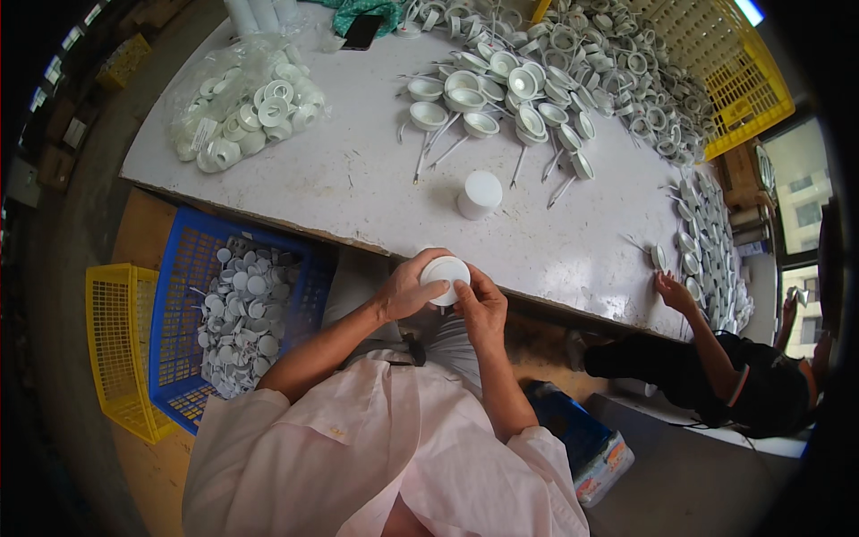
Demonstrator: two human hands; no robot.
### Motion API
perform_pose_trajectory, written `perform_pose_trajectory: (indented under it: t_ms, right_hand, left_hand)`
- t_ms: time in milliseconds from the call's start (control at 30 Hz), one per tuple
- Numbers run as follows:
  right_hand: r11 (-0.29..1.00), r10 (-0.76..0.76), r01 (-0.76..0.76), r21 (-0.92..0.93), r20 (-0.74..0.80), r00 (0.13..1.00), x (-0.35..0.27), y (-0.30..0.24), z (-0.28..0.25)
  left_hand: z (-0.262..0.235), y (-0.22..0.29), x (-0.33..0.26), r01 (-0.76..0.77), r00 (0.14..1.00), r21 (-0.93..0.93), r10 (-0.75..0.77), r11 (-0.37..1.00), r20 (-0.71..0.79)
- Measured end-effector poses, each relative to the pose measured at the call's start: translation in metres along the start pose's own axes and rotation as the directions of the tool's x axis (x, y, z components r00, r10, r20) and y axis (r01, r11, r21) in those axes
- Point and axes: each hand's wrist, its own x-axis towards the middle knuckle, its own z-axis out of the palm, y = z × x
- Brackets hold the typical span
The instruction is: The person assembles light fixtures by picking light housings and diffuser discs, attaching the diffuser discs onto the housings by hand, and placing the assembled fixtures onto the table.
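Just off the table's front edge, both my hands grip a round white lamp piece (445, 271) with a flat face turned up. My left hand (407, 288) wraps its left side, the thumb lying across the face. On the other side my right hand (483, 306) pinches the rim, its thumb on the face. A small bit sticks out below the piece, too small to make out. Beyond my hands a white cylinder (480, 194) stands on the table (358, 192). Farther back lie several white cup-shaped lamp housings (465, 98) with wire leads.
A clear bag (242, 112) of white rings lies at the table's left. By my left side, a blue crate (179, 304) holds round white pieces beside a yellow crate (116, 349). A phone (361, 32) lies at the back. Another person's hand (673, 293) reaches housings at right.
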Motion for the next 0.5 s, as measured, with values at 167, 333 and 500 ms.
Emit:
perform_pose_trajectory:
  t_ms: [167,333,500]
  right_hand:
    - [1.000,0.005,-0.005,0.009,-0.019,1.000,0.0034,0.0021,0.0046]
    - [1.000,0.027,-0.028,-0.002,-0.035,0.999,0.0052,0.0019,0.0075]
    - [0.998,0.062,-0.061,0.026,-0.036,0.997,0.0091,0.0091,0.0075]
  left_hand:
    - [-0.0006,-0.0035,0.0005,0.000,1.000,-0.003,-0.001,1.000,-0.028]
    - [-0.0021,-0.0094,0.0010,0.006,0.999,0.003,-0.006,1.000,-0.034]
    - [-0.0023,-0.0093,0.0001,0.038,0.999,0.014,-0.037,0.999,-0.039]
